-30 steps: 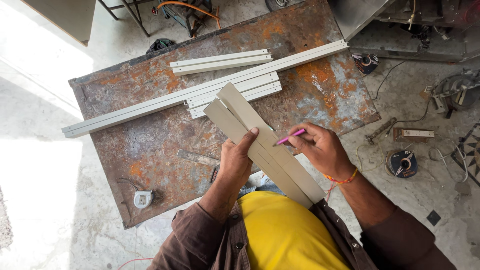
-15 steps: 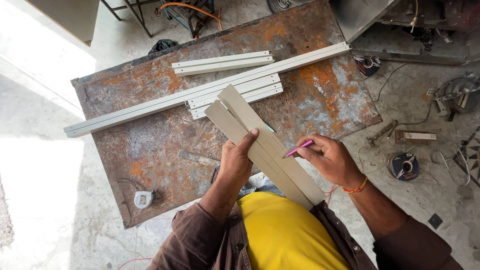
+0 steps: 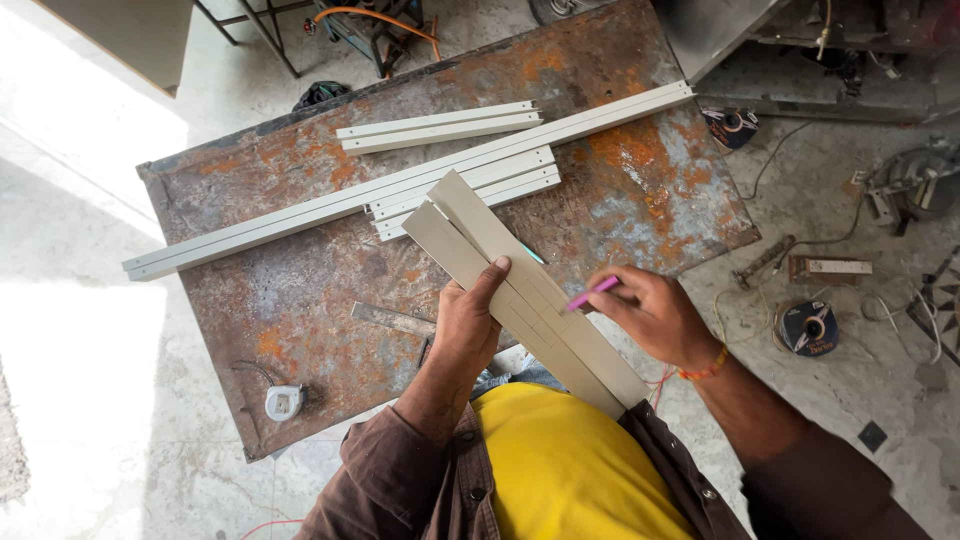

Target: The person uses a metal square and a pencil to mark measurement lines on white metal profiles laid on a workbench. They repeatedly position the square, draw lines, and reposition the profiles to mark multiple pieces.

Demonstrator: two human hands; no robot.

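Seen from above, a person in a yellow shirt and brown overshirt stands at a rusty metal desk (image 3: 300,300). At the centre of the frame the left hand (image 3: 468,325) wraps around two pale flat strips (image 3: 520,290), its grip closed on them with the thumb laid across their top face. This seems meant to keep the pair aligned and steady. The strips slant from the desk's middle down toward the person's body at lower right. The right hand (image 3: 655,315), just right of centre, pinches a pink pen (image 3: 592,293) in a narrow writing grip, its tip touching the strips' surface, as for marking.

In the upper half of the frame, a long pale channel (image 3: 300,215) lies diagonally across the desk with shorter cut pieces (image 3: 440,125) beside it. A small tape measure (image 3: 284,402) sits at the desk's lower left. Tools and cables litter the floor at right.
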